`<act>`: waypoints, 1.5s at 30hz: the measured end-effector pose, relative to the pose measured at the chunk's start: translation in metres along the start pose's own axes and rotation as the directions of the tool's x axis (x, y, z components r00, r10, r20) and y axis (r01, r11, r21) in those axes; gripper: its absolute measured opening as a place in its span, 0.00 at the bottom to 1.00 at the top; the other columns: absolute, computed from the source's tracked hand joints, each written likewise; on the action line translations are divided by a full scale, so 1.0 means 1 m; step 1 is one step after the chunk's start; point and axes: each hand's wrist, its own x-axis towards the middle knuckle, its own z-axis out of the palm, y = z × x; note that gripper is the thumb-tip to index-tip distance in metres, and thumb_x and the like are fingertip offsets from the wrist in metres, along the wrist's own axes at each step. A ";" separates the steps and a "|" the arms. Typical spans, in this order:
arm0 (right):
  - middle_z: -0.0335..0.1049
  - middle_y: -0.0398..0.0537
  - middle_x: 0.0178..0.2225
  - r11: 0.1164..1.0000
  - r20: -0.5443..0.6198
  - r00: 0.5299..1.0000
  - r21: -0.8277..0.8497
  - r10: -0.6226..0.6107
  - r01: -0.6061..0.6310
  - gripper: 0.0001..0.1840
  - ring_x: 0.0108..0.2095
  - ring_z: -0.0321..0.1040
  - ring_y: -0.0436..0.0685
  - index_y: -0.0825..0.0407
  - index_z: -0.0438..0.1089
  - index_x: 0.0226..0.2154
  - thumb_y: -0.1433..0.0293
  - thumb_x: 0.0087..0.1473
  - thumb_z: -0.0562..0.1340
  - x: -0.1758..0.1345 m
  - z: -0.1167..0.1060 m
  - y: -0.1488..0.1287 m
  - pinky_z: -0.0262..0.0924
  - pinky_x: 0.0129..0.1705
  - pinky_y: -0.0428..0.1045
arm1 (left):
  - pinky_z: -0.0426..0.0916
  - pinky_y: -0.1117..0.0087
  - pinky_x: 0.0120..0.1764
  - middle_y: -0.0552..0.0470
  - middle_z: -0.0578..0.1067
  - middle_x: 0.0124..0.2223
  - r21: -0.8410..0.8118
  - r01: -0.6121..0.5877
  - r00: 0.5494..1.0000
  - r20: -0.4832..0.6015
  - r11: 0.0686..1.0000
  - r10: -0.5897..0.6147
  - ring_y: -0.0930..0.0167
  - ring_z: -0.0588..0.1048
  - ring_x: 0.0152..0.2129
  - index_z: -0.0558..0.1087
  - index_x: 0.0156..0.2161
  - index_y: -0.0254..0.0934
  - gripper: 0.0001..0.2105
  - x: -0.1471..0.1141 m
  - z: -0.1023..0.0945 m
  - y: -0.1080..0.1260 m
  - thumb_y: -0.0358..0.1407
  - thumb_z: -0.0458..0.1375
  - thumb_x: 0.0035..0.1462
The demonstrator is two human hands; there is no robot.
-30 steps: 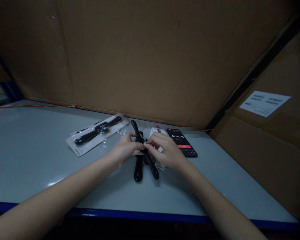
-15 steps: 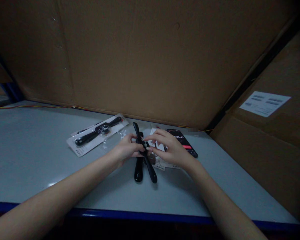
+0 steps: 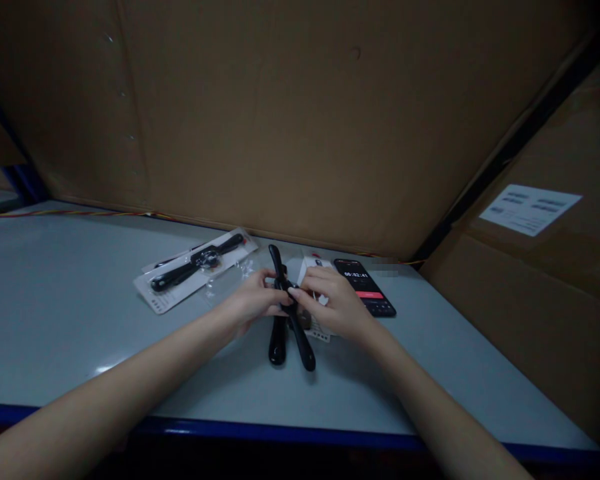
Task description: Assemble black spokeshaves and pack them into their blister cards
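A black tool with long crossed arms (image 3: 304, 347) is held just above the table, a rounded black handle (image 3: 277, 343) angled beneath its upper bar. My left hand (image 3: 255, 295) grips it around the middle from the left, thumb across the top. My right hand (image 3: 333, 300) is closed in at the same centre, its thumb and fingers pinching a small part there that the fingers mostly hide. Beneath the right hand lie white printed cards (image 3: 321, 333), partly covered. A small brown piece (image 3: 306, 318) shows beside the tool.
Left of the hands, a similar black tool in clear packaging on a white card (image 3: 165, 300) lies on the grey table (image 3: 80, 300). A phone showing a timer (image 3: 380, 307) rests to the right. Cardboard walls (image 3: 280, 133) rise behind and at the right, and thin wires (image 3: 80, 213) run along the back.
My right hand has drawn its fingers in, from loosely spread to a pinch at the tool's centre. More of the phone now shows. My left hand stays about where it was.
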 end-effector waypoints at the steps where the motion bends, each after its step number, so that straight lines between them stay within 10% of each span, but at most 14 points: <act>1: 0.60 0.43 0.21 0.999 -0.001 1.000 0.046 0.007 -0.007 0.15 0.26 0.57 0.51 0.53 0.64 0.19 0.69 0.55 0.54 0.000 -0.001 0.000 0.50 0.30 0.47 | 0.72 0.68 0.33 0.50 0.73 0.31 -0.001 -0.001 1.000 -0.006 1.000 0.001 0.72 0.75 0.26 0.61 0.40 0.32 0.19 0.000 0.000 0.000 0.20 0.59 0.40; 7: 0.63 0.45 0.26 0.979 -0.010 1.000 0.205 0.017 -0.014 0.09 0.28 0.59 0.50 0.53 0.70 0.29 0.72 0.54 0.54 -0.002 -0.007 0.000 0.53 0.31 0.47 | 0.72 0.68 0.32 0.49 0.72 0.30 -0.031 0.000 1.000 -0.009 1.000 0.000 0.71 0.75 0.25 0.59 0.41 0.32 0.21 0.002 -0.001 0.000 0.20 0.58 0.40; 13: 0.64 0.46 0.29 0.998 -0.005 0.999 -0.048 -0.036 0.036 0.09 0.33 0.60 0.54 0.50 0.70 0.36 0.70 0.52 0.56 -0.002 -0.008 0.004 0.50 0.35 0.49 | 0.72 0.68 0.32 0.50 0.72 0.31 -0.045 -0.003 1.000 0.010 0.999 0.003 0.71 0.75 0.25 0.59 0.41 0.32 0.22 0.003 -0.001 -0.002 0.20 0.59 0.39; 23: 0.62 0.43 0.23 0.972 -0.028 0.997 -0.225 0.070 -0.075 0.11 0.28 0.59 0.52 0.52 0.61 0.22 0.66 0.52 0.56 0.002 0.000 -0.004 0.46 0.32 0.48 | 0.71 0.66 0.35 0.51 0.71 0.30 -0.031 0.004 1.000 0.007 1.000 -0.004 0.72 0.74 0.25 0.60 0.40 0.32 0.22 -0.006 0.005 0.004 0.19 0.59 0.38; 30: 0.59 0.41 0.17 0.987 0.019 0.987 -0.001 0.159 -0.159 0.22 0.22 0.56 0.49 0.53 0.58 0.15 0.64 0.58 0.49 0.002 0.005 -0.006 0.45 0.28 0.47 | 0.71 0.66 0.34 0.52 0.72 0.28 -0.046 0.001 1.000 0.003 0.999 -0.001 0.72 0.74 0.25 0.60 0.40 0.32 0.21 -0.003 0.003 0.002 0.19 0.58 0.38; 37: 0.62 0.42 0.26 0.996 -0.061 0.994 -0.017 0.087 -0.089 0.10 0.29 0.59 0.52 0.51 0.66 0.37 0.66 0.50 0.59 0.000 -0.011 0.001 0.50 0.34 0.47 | 0.71 0.63 0.35 0.48 0.73 0.32 -0.083 -0.011 1.000 -0.002 0.996 0.011 0.69 0.76 0.26 0.59 0.40 0.32 0.22 0.001 0.001 0.000 0.19 0.58 0.39; 45: 0.61 0.43 0.23 0.982 -0.030 0.998 -0.177 0.057 -0.061 0.14 0.29 0.58 0.52 0.53 0.62 0.20 0.64 0.53 0.56 0.002 -0.001 -0.001 0.45 0.32 0.48 | 0.71 0.69 0.32 0.51 0.72 0.30 -0.028 0.016 1.000 -0.003 0.999 -0.016 0.72 0.75 0.24 0.60 0.41 0.32 0.20 -0.006 0.005 0.005 0.19 0.57 0.40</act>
